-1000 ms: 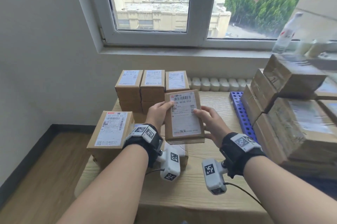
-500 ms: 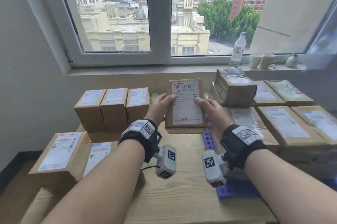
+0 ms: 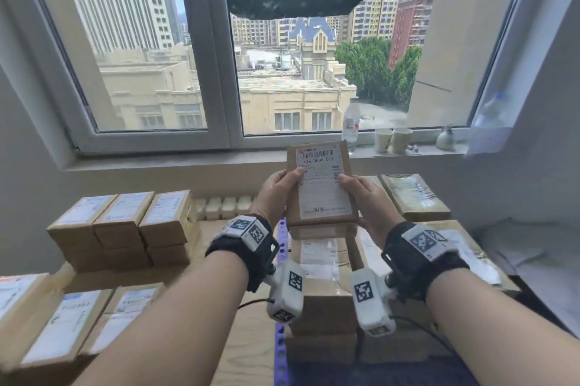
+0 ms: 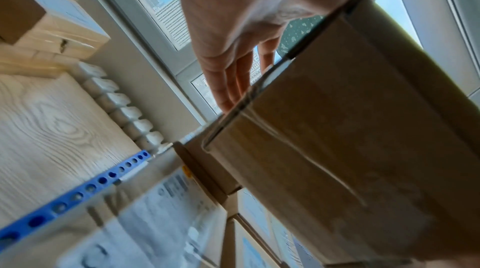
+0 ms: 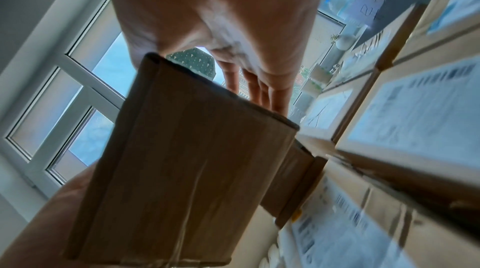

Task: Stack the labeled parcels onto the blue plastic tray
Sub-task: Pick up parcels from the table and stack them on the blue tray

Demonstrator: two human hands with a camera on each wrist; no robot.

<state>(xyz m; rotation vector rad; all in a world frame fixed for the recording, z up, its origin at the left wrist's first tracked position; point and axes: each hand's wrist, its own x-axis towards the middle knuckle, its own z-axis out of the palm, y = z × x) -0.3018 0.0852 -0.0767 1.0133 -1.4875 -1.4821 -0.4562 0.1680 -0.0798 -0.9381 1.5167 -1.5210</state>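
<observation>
I hold one flat brown labeled parcel [image 3: 320,184] in the air with both hands. My left hand [image 3: 281,192] grips its left edge, thumb on the label; my right hand [image 3: 364,197] grips its right edge the same way. The wrist views show the parcel's plain underside [image 4: 350,149] [image 5: 182,169] with my fingers [image 4: 231,85] [image 5: 262,91] curled under it. It hangs above a stack of parcels [image 3: 323,288] that stands on the blue plastic tray [image 3: 280,351]. The tray's perforated edge [image 4: 78,196] shows beside a labeled parcel [image 4: 155,210].
More parcels [image 3: 414,197] fill the tray's right side. A block of small parcels [image 3: 122,222] stands on the wooden table [image 3: 248,338] at left, larger ones [image 3: 62,323] nearer. A bottle [image 3: 350,121] and cups [image 3: 392,139] sit on the window sill.
Both hands have carried the parcel to the right and upward, from over the table's middle to above the stack on the tray. The grip is unchanged.
</observation>
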